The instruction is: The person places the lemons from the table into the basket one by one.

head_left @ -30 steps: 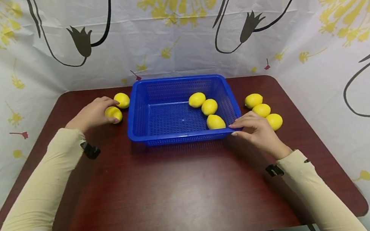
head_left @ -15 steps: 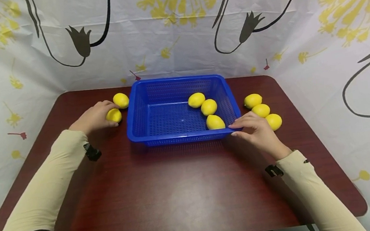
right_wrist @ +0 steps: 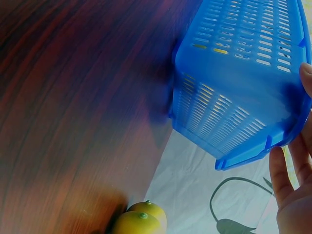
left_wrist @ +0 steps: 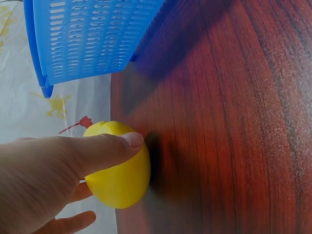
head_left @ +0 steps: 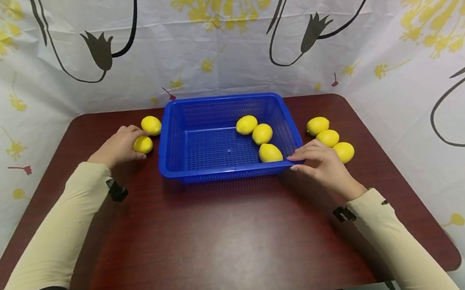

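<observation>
Left of the blue basket, my left hand grips a yellow lemon. The left wrist view shows the thumb across that lemon, with fingers partly hidden behind it. Whether it touches the table I cannot tell. Just beyond it lies another lemon. At the basket's near right corner my right hand pinches the rim, thumb below and fingers on top. Inside the basket, toward its right side, sit three lemons.
Three more lemons lie in a row on the table to the right of the basket, close beyond my right hand. The brown table stretches in front of the basket. Patterned white cloth rises behind the table and along its sides.
My left hand has shifted slightly and its thumb has moved lower along the near lemon. My right hand stays on the basket's rim, and the basket holds its place.
</observation>
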The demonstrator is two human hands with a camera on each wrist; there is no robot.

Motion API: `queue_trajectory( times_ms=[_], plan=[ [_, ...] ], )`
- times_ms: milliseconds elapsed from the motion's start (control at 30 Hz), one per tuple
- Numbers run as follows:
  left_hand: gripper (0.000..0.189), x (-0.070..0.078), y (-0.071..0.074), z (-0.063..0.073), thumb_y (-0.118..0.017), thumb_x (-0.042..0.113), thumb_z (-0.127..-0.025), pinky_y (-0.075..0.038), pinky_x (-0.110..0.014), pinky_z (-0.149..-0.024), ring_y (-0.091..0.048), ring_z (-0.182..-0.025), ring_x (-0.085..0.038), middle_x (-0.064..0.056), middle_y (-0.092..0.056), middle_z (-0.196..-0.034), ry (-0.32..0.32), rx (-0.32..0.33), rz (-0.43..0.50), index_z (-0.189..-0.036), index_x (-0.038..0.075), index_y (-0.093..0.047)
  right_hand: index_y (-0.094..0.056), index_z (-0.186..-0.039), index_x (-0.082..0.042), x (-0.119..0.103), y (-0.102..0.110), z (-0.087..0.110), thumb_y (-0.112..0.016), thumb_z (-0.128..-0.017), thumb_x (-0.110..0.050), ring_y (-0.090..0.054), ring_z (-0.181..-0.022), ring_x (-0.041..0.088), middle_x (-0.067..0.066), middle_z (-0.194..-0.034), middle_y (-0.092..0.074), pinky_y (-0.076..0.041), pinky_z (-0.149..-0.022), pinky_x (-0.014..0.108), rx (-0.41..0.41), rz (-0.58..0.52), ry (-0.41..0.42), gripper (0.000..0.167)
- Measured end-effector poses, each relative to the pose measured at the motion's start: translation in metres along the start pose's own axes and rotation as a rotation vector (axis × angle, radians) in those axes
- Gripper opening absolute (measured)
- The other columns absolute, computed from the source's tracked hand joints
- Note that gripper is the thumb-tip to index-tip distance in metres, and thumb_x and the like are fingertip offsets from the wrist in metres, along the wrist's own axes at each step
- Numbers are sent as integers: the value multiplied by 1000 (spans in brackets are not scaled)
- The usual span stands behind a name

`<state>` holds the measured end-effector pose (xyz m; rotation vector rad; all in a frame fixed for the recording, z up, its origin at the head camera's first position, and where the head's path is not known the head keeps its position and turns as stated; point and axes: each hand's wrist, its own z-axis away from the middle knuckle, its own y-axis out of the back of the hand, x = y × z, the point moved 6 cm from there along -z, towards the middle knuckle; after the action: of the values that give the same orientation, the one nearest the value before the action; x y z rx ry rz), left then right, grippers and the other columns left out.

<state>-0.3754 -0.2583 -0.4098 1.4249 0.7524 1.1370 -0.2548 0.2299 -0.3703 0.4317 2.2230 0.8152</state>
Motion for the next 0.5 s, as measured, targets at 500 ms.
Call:
queue_trajectory(
  times_ms=[500],
  plan=[
    [61,1,1,0,-81,20,-81,-42,-57,-104,-44,-117,-41,-27,-53,-132,5,11,3,-134,0,-58,-79,-101,-9,-1,0,0,-84,-71,2,-60,-99,17,7,-96,-77,-42,-93,9,10,-3,6,32]
  ],
)
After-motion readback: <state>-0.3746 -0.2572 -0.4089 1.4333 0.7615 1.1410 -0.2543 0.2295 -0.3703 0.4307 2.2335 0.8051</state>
